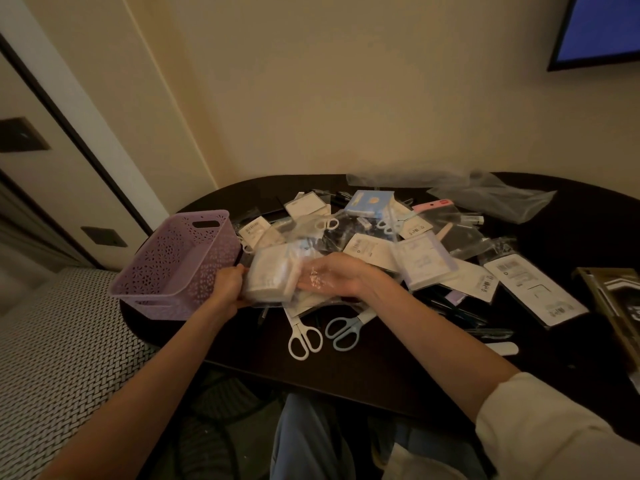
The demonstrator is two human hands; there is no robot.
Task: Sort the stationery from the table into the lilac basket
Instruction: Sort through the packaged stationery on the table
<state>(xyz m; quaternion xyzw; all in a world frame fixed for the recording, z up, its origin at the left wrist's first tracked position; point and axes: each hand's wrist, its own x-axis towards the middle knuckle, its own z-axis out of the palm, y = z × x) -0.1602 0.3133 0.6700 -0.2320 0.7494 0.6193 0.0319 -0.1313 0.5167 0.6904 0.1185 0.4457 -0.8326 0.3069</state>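
My left hand (227,285) grips the left edge of a white packet (272,277) in clear wrap at the frame's centre, just right of the lilac basket (176,261). My right hand (334,277) lies open, palm up, against the packet's right side under the loose plastic. The basket sits at centre left on the dark table (363,372). Behind the packet lies a heap of bagged stationery (398,244); white scissors (303,336) and blue scissors (344,329) lie below it.

A dim cream wall (346,81) backs the dark oval table (346,382), a blue-lit screen (606,26) mounted top right.
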